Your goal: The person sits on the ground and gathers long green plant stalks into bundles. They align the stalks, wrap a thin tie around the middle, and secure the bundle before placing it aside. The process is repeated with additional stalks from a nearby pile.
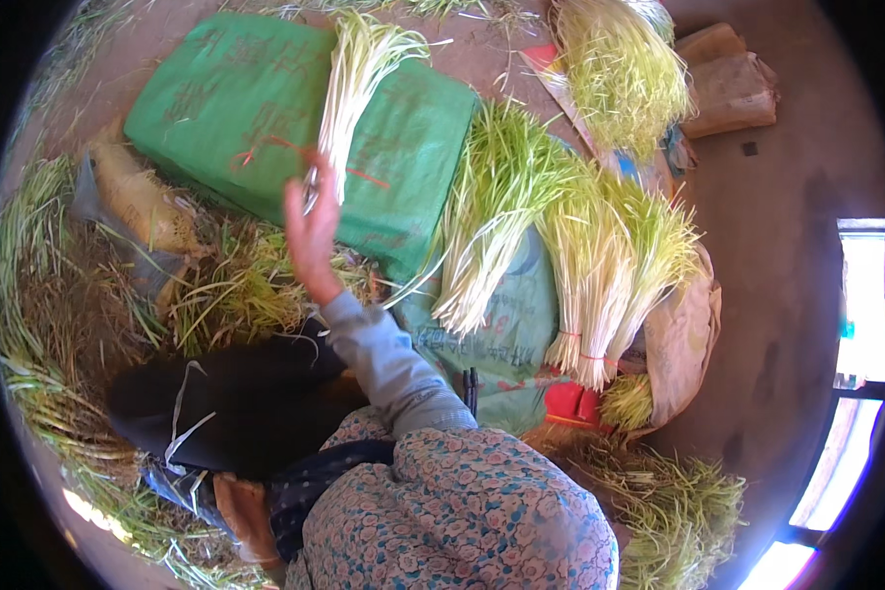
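Observation:
My right hand [314,240], blurred, reaches over a green woven sack [214,88] packed into a block shape. A shiny small metal tool [310,193] shows between its thumb and fingers; blur hides its exact kind. Just beyond the fingertips lies a loose bundle of pale leafy stalks [346,103], white ends towards me, across the sack's top. Red string [367,178] runs crosswise by the bundle's lower end, and my fingers are close to it or touching it. My left hand is out of view.
Right of the sack, a leafy bundle [487,243] and red-tied bundles [594,295] rest on a printed green sack [516,332]. More stalks [619,81] lie behind. Loose stalks [228,295] and a yellowish sack [144,195] lie left. Brown packages [730,92] stand near the wall.

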The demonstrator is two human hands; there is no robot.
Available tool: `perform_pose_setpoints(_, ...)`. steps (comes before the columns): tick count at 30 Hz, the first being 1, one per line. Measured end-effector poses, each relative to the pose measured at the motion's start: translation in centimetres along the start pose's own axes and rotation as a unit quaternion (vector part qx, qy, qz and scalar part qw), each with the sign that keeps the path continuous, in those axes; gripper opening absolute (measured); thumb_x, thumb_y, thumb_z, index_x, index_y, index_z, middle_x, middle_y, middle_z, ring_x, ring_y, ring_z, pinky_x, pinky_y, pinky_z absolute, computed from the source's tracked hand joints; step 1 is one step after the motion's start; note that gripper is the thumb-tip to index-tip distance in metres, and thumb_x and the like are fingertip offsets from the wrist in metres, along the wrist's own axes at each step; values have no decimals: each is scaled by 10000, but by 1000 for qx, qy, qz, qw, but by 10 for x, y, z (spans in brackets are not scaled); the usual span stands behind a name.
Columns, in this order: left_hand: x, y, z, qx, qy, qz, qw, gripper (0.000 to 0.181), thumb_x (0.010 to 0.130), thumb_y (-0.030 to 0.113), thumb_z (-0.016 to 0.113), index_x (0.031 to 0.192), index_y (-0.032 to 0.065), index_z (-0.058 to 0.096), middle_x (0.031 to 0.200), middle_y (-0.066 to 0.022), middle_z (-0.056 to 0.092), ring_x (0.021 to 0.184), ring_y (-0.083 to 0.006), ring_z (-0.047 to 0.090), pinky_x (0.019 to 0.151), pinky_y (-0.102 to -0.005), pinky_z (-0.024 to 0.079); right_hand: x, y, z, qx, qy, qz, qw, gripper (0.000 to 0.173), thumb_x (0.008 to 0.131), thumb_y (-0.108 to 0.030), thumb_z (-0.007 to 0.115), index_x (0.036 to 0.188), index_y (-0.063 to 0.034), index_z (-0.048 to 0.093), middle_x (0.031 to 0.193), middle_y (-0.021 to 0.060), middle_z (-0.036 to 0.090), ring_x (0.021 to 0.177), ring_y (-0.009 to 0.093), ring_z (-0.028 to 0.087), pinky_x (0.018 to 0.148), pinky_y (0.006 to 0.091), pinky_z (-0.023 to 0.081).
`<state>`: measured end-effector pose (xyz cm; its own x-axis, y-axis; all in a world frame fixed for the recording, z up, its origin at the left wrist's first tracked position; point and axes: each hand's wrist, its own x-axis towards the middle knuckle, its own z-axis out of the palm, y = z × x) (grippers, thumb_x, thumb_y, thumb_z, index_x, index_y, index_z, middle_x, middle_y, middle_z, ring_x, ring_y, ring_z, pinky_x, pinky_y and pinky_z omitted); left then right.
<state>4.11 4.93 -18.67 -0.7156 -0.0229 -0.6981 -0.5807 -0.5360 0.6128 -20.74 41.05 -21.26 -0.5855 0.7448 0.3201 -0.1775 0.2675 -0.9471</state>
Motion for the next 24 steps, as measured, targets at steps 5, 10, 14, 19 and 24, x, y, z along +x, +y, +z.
perform_pose_setpoints(5,-9,0,3,-72,-120,36,989,293,941,309,502,1073,48,510,778,-48,526,693,-148,504,658,-289,450,-79,-68,37,179,-403,125,889,155,957,-107,511,994,39,548,760,67,608,675,126,602,620,259,492)
perform_pose_setpoints(10,-29,29,52,-75,-131,100,984,427,897,324,576,1128,-31,518,896,-187,637,866,-302,634,811,-425,523,-103,-113,64,234,-466,205,829,155,967,-122,489,922,-9,585,688,67,620,603,124,606,581,261,532)
perform_pose_setpoints(14,-39,37,40,-156,-129,168,965,443,915,300,547,1178,-51,483,841,-189,648,765,-297,644,750,-410,539,-120,-160,108,238,-548,136,790,146,942,-115,555,939,28,587,685,57,625,581,80,591,531,208,496)
perform_pose_setpoints(19,-49,31,10,-212,-128,246,937,445,930,307,513,1169,-68,482,816,-191,645,737,-291,639,693,-387,536,-177,-200,171,109,-657,-114,737,110,857,-145,627,916,-52,620,699,155,628,595,289,628,539,364,474)
perform_pose_setpoints(24,-54,27,-3,-263,-111,282,916,392,952,293,476,1144,-48,506,811,-173,647,752,-284,638,735,-393,516,-226,-209,208,62,-608,-241,754,111,870,-175,597,902,-74,629,748,151,649,682,337,637,584,417,487)
